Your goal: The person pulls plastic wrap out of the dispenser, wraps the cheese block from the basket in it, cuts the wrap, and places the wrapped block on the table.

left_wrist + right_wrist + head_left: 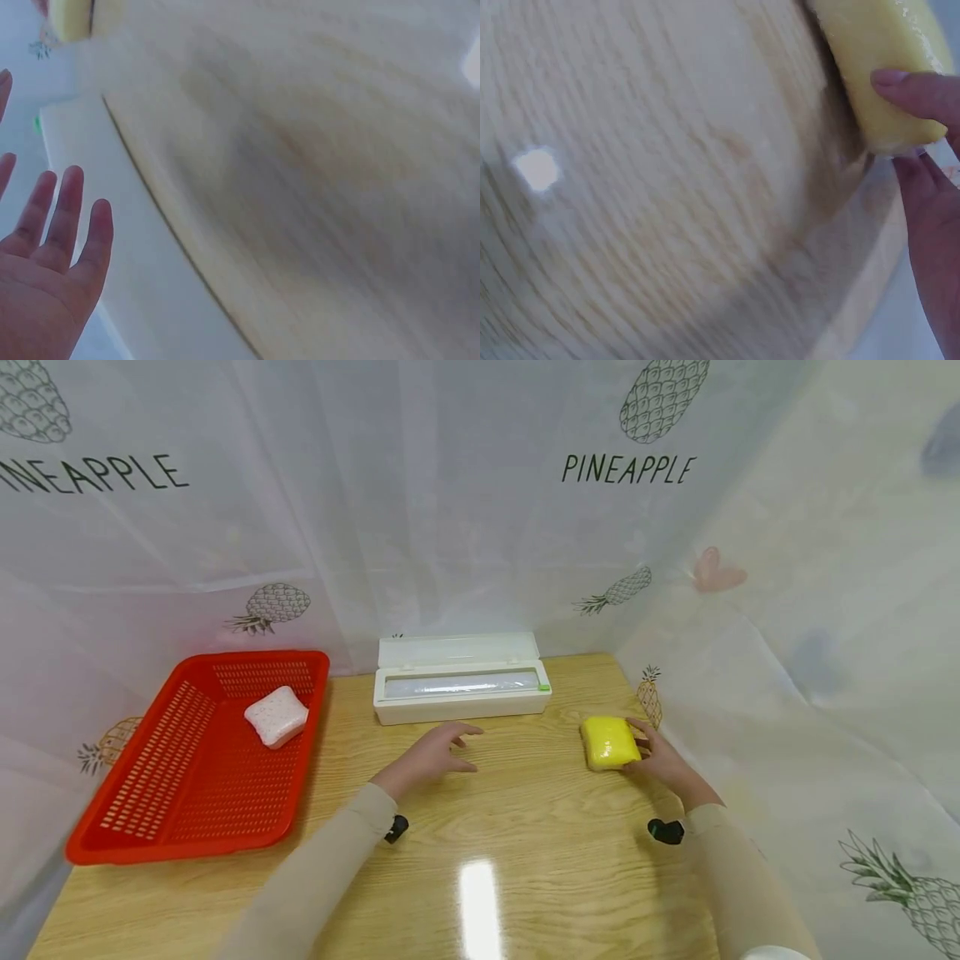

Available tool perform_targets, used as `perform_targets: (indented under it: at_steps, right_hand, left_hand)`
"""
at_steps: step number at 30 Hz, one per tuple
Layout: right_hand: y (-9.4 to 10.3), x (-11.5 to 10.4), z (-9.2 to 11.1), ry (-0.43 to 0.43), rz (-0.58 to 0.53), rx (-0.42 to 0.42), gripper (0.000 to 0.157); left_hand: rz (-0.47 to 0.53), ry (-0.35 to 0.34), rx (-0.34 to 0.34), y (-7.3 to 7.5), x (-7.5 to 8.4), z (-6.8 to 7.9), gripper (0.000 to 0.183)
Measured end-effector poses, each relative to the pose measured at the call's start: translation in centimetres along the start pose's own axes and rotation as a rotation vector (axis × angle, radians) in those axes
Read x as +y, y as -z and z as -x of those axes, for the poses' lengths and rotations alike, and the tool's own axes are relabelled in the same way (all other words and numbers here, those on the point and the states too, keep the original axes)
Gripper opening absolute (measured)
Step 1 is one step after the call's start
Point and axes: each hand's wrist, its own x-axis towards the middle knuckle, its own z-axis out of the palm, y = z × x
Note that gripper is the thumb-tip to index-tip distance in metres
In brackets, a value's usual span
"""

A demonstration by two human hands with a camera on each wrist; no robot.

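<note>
A glossy yellow sponge, apparently wrapped in clear film, is at the right side of the wooden table. My right hand holds its right edge; in the right wrist view the thumb lies on the sponge's side and other fingers are at its end, partly hidden. My left hand hovers near the table's middle with fingers spread and nothing in them. Just beyond it stands a white cling film dispenser, its lid raised and a roll of film inside. In the left wrist view the fingers overlap the dispenser.
On the left is a red plastic basket with slotted walls. A white speckled sponge-like block sits inside it, toward its back right. A pineapple-print curtain hangs behind the wooden table and along its sides.
</note>
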Motion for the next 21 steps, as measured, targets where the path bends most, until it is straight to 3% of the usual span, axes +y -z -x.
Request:
perform_targets:
  at_steps: [6, 10, 15, 21]
  right_hand:
    - [0.8, -1.5, -0.6, 0.103, 0.13, -0.002, 0.098]
    - [0.5, -4.0, -1.5, 0.16, 0.2, 0.006, 0.093]
    - [-0.6, -7.5, -3.1, 0.164, 0.211, -0.01, 0.091]
    - [-2.4, -11.0, -5.5, 0.227, 0.215, -0.036, 0.085]
  left_hand:
    - [-0.05, 0.017, 0.042, 2.8, -0.8, 0.8, 0.067]
    - [-0.165, -0.014, 0.045, 4.9, -1.5, 1.0, 0.065]
    - [-0.275, -0.009, 0.057, 7.8, -2.4, 1.2, 0.063]
    - [-0.297, 0.05, 0.11, 10.3, -2.9, 1.1, 0.06]
